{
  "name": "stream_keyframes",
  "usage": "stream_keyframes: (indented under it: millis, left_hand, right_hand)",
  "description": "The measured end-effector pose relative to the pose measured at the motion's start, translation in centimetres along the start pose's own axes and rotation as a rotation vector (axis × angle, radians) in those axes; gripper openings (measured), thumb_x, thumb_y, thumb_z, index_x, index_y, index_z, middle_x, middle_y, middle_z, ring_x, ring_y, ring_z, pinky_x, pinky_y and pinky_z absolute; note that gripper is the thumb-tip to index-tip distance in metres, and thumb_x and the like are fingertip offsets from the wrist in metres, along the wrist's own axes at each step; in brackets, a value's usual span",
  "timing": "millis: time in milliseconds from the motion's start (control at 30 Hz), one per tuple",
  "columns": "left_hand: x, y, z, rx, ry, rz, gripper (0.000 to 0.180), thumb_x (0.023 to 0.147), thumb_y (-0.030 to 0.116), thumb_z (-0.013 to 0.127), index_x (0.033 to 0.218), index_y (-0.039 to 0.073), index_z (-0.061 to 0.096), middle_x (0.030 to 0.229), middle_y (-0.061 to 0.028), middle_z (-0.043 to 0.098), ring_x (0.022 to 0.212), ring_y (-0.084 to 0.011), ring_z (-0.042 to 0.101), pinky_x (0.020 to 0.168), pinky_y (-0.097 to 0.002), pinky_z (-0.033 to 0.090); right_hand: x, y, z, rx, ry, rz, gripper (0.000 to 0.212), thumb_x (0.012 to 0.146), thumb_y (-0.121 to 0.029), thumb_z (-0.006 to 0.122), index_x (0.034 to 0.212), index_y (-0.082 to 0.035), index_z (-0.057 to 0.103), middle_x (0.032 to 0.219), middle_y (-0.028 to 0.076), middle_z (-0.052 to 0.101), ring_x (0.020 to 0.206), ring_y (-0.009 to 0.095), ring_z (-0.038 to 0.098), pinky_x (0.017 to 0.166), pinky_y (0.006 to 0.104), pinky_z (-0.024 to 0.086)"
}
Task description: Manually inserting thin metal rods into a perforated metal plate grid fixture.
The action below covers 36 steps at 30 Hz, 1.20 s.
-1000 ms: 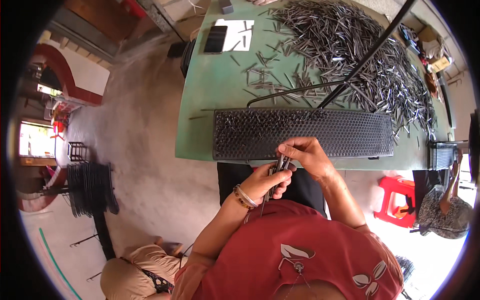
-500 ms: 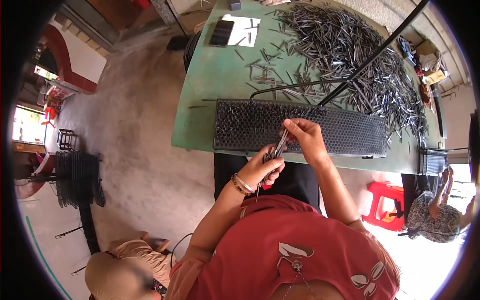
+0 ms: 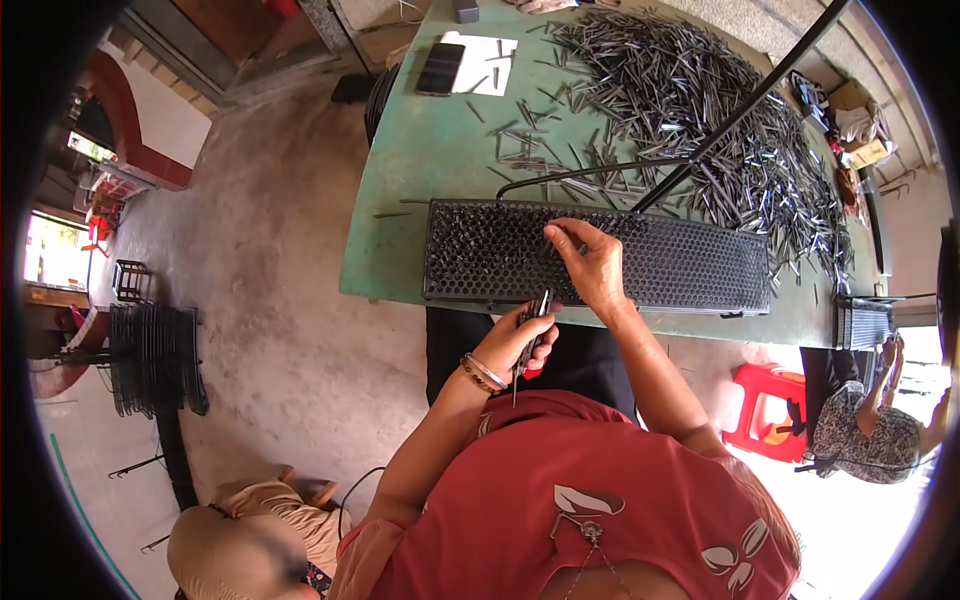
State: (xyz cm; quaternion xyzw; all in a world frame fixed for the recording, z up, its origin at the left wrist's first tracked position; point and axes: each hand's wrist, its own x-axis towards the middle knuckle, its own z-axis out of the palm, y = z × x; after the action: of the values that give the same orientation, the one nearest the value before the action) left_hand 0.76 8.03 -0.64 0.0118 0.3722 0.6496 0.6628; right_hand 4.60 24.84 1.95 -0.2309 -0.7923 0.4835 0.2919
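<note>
A long black tray [image 3: 700,268] full of round holes lies along the near edge of the green table. Short dark pieces stick up from many holes in its left part, while the right part shows bare holes. My left hand [image 3: 512,345], just below the tray's front edge, is closed round a bundle of thin dark metal rods [image 3: 541,304]. Over the middle of the tray is my right hand [image 3: 592,268], thumb and fingertips pinched together close to the holes. Whatever sits in that pinch is too small to make out.
Loose metal rods [image 3: 690,110] are heaped across the far right of the green table [image 3: 400,245]. A black bar frame [image 3: 690,165] rises behind the tray. A phone [image 3: 441,68] lies by white paper at the back left. A co-worker [image 3: 868,430] sits right, near a red stool [image 3: 752,410].
My right hand has moved left and away from the rod bundle, onto the tray's holes. The left hand has dropped slightly toward me with the rods.
</note>
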Motion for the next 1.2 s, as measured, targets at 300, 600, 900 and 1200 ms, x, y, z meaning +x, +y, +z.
stream_keyframes:
  millis: [300, 600, 900, 1200]
  left_hand:
    - [-0.4, 0.1, 0.4, 0.079, 0.014, 0.061, 0.031, 0.091, 0.018, 0.057, 0.117, 0.005, 0.048, 0.077, -0.0028, 0.053, 0.059, -0.0091, 0.051, 0.047, -0.0247, 0.044]
    - [-3.6, -3.2, 0.3, 0.105, 0.079, 0.058, 0.034, 0.09, 0.016, 0.056, 0.12, 0.002, 0.046, 0.081, -0.0035, 0.054, 0.065, -0.0115, 0.055, 0.056, -0.0277, 0.052]
    - [-4.9, -2.5, 0.5, -0.175, 0.056, -0.03, 0.024, 0.094, 0.016, 0.05, 0.116, 0.008, 0.046, 0.082, -0.0012, 0.048, 0.061, -0.0077, 0.046, 0.048, -0.0212, 0.038]
    - [-3.4, 0.9, 0.3, -0.247, 0.128, 0.272, 0.026, 0.091, 0.014, 0.055, 0.115, 0.006, 0.048, 0.08, -0.0041, 0.052, 0.058, -0.0103, 0.048, 0.046, -0.0236, 0.037]
  right_hand:
    - [-0.1, 0.4, 0.6, -0.17, 0.053, -0.187, 0.017, 0.079, -0.015, 0.07, 0.092, -0.003, 0.069, 0.085, 0.011, 0.068, 0.076, 0.028, 0.064, 0.069, 0.0336, 0.051]
    - [-0.5, 1.0, 0.9, -0.259, 0.007, -0.387, 0.018, 0.076, -0.009, 0.071, 0.093, -0.005, 0.069, 0.092, 0.009, 0.067, 0.083, 0.027, 0.061, 0.077, 0.0348, 0.047]
    - [-0.9, 1.0, 1.1, -0.456, 0.076, -0.45, 0.018, 0.076, -0.015, 0.07, 0.093, -0.008, 0.069, 0.103, 0.005, 0.06, 0.087, 0.023, 0.055, 0.075, 0.0357, 0.04]
    - [-1.2, 1.1, 0.9, -0.454, 0.061, -0.43, 0.019, 0.078, -0.013, 0.068, 0.096, -0.007, 0.069, 0.11, 0.006, 0.061, 0.094, 0.025, 0.056, 0.082, 0.0365, 0.04]
